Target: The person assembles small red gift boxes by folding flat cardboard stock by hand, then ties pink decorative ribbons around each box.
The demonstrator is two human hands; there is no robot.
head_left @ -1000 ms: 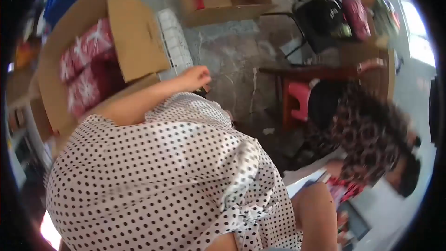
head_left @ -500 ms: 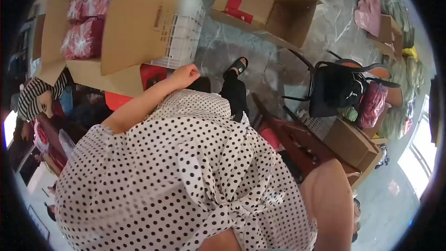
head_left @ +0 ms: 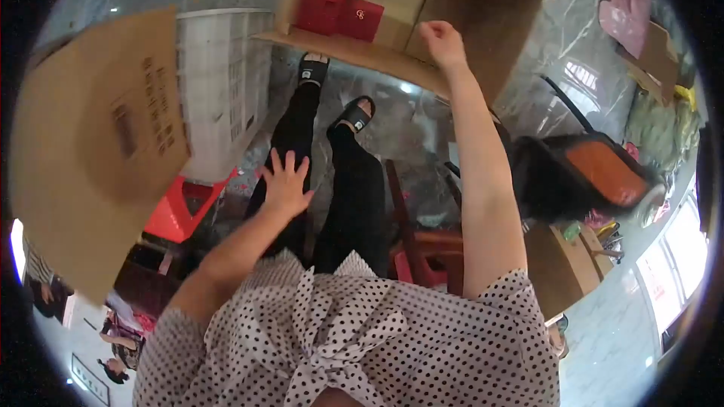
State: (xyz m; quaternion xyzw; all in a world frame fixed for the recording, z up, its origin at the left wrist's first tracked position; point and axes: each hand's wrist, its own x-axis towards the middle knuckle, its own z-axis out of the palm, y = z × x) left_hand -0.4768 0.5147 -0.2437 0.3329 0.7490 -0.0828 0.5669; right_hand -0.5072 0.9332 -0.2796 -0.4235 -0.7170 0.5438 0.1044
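Observation:
My left hand (head_left: 285, 187) rests on or just above my left thigh, in black trousers (head_left: 290, 132), with its fingers spread and nothing held. Stretched forward, my right hand (head_left: 443, 44) is over an open cardboard box (head_left: 483, 26) on the floor. Its fingers are curled in, and I see nothing between them. Inside that box, toward the left, lie flat red packets (head_left: 358, 19), one bearing a gold mark. Whether my right hand touches the box cannot be told.
At the left a tall carton flap (head_left: 105, 143) stands beside a white plastic crate (head_left: 219, 90). A red plastic stool (head_left: 177, 211) sits below them. To the right are a black chair (head_left: 543, 177), a brown carton (head_left: 562, 264) and a pink bag (head_left: 626, 11). Other people appear at lower left.
My view has shifted toward the floor box. My left hand has gone from closed near the carton to spread over my thigh. My right hand has come into view, reaching forward.

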